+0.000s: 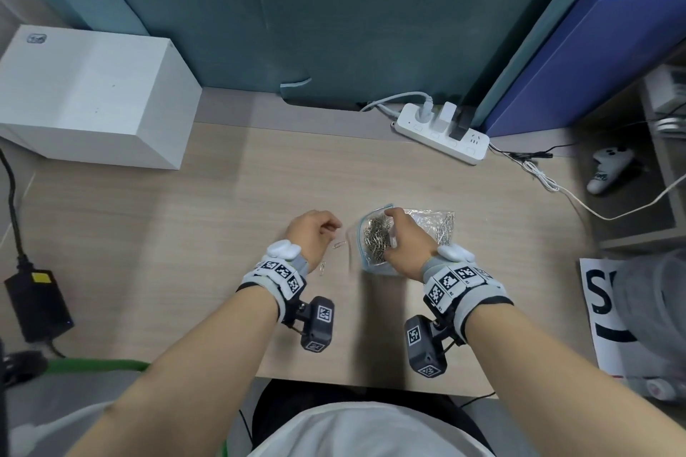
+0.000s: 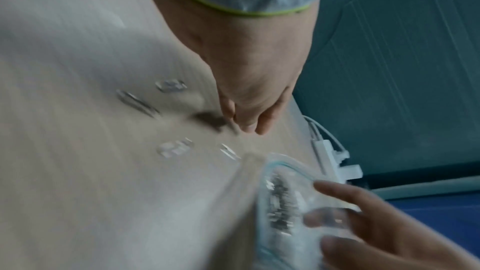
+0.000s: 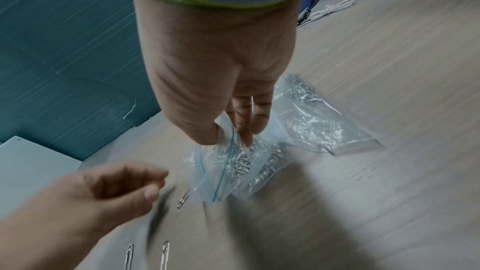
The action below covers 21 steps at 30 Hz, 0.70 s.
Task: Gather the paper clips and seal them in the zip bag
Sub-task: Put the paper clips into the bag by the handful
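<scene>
A: Silver wire paper clips [image 1: 376,238] fill the clear blue-zip plastic bag [image 1: 375,267] on the pale wood surface [image 1: 185,234]; three lie loose beside it.

B: Hands: right [image 1: 406,245] pinches the bag's open mouth; left [image 1: 310,234], loosely curled, holds nothing.

Both bare forearms reach forward over the desk, each wrist wrapped in a grey band with black-and-white markers. Left hand [image 1: 313,232] hovers palm down, fingers loosely curled, holding nothing. Right hand [image 1: 408,241] angles down, thumb and fingertips [image 3: 246,130] pinching the mouth of the clear, blue-edged plastic zip bag [image 1: 375,245].
</scene>
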Each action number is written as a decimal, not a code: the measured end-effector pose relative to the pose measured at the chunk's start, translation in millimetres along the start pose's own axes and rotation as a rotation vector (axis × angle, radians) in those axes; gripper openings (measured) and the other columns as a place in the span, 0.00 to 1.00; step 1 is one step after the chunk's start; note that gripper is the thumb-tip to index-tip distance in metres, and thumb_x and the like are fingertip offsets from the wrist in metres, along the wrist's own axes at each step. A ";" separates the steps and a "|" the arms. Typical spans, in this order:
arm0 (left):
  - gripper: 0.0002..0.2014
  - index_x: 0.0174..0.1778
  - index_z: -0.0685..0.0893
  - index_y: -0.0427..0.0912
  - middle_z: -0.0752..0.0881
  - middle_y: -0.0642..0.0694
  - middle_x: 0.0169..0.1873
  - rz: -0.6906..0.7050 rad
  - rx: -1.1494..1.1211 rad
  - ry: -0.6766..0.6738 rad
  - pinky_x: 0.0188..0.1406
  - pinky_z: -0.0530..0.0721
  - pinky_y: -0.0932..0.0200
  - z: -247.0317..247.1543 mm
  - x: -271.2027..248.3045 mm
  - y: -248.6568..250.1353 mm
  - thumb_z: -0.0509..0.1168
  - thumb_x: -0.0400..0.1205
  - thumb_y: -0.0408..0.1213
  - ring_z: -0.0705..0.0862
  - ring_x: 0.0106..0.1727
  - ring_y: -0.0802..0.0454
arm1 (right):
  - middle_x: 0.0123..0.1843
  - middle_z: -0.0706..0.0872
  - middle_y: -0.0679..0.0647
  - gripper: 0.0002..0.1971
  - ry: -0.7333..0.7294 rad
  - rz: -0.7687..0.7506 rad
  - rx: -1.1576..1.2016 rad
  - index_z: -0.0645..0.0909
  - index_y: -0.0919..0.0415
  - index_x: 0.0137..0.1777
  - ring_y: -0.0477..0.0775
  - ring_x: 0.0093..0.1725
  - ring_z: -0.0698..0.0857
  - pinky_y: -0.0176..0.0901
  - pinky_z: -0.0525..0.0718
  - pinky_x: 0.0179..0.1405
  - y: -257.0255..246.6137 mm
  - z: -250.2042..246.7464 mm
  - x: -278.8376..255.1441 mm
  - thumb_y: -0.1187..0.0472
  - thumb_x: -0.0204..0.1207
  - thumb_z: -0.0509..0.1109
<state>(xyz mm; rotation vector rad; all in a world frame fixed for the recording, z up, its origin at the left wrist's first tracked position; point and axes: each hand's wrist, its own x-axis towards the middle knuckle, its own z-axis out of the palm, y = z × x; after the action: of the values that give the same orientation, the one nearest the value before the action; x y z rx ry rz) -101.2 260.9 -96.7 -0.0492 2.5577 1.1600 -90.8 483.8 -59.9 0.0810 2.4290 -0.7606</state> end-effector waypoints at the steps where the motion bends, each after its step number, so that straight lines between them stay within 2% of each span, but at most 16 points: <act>1: 0.13 0.51 0.92 0.47 0.87 0.53 0.45 -0.011 0.060 0.008 0.50 0.85 0.61 -4.8 -3.9 -13.2 0.72 0.78 0.25 0.86 0.42 0.57 | 0.73 0.77 0.56 0.39 -0.004 0.001 -0.004 0.60 0.48 0.82 0.62 0.57 0.85 0.51 0.84 0.55 -0.5 0.4 -0.8 0.65 0.72 0.69; 4: 0.13 0.54 0.91 0.48 0.83 0.54 0.45 0.007 0.172 -0.029 0.51 0.84 0.58 -13.4 -17.7 -40.0 0.77 0.75 0.32 0.83 0.44 0.56 | 0.71 0.78 0.56 0.38 -0.012 -0.009 -0.010 0.61 0.48 0.81 0.61 0.57 0.85 0.54 0.84 0.56 -2.9 2.5 -2.6 0.66 0.73 0.69; 7: 0.23 0.59 0.91 0.48 0.81 0.55 0.50 0.032 0.153 -0.112 0.53 0.78 0.65 -11.2 -27.5 -45.8 0.84 0.68 0.38 0.82 0.49 0.56 | 0.71 0.78 0.57 0.37 -0.024 -0.027 -0.018 0.62 0.48 0.81 0.60 0.57 0.84 0.53 0.84 0.56 -6.7 5.8 -3.4 0.66 0.72 0.70; 9: 0.29 0.64 0.89 0.48 0.80 0.54 0.54 0.059 0.188 -0.159 0.55 0.75 0.67 -6.5 -30.2 -45.6 0.86 0.65 0.41 0.81 0.54 0.55 | 0.70 0.78 0.56 0.37 -0.028 -0.030 -0.028 0.62 0.48 0.80 0.60 0.56 0.85 0.53 0.84 0.55 -9.4 7.2 -4.1 0.66 0.72 0.70; 11: 0.31 0.65 0.88 0.48 0.80 0.52 0.57 0.083 0.208 -0.125 0.57 0.74 0.66 -3.9 -33.0 -47.6 0.86 0.64 0.42 0.80 0.57 0.54 | 0.69 0.78 0.55 0.37 -0.029 -0.030 -0.020 0.62 0.46 0.80 0.60 0.54 0.85 0.54 0.85 0.54 -10.8 7.6 -5.4 0.67 0.72 0.69; 14: 0.32 0.62 0.88 0.47 0.80 0.52 0.55 0.072 0.183 -0.018 0.62 0.78 0.60 -8.6 -40.7 -58.0 0.87 0.61 0.42 0.80 0.59 0.52 | 0.69 0.78 0.55 0.36 -0.027 -0.045 -0.015 0.63 0.46 0.79 0.59 0.54 0.84 0.53 0.84 0.54 -12.3 8.0 -7.1 0.68 0.73 0.69; 18: 0.29 0.61 0.88 0.49 0.81 0.53 0.55 0.016 0.254 0.027 0.61 0.80 0.55 -16.7 -51.4 -72.1 0.87 0.63 0.44 0.78 0.60 0.51 | 0.71 0.78 0.56 0.36 -0.027 -0.050 -0.006 0.64 0.45 0.78 0.57 0.55 0.84 0.49 0.82 0.50 -12.3 8.6 -6.9 0.69 0.72 0.68; 21: 0.24 0.58 0.88 0.50 0.82 0.54 0.53 -0.030 0.273 0.087 0.59 0.81 0.51 -17.9 -56.2 -80.2 0.85 0.67 0.44 0.78 0.59 0.50 | 0.73 0.78 0.58 0.38 -0.035 -0.034 -0.022 0.62 0.49 0.82 0.59 0.56 0.84 0.48 0.81 0.50 -14.5 9.6 -5.6 0.68 0.73 0.69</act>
<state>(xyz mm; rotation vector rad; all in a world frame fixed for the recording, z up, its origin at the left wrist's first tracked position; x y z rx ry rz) -40.0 188.3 -126.4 -0.0738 2.7578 0.8049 -84.4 467.1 -55.9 0.0177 2.4104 -0.7443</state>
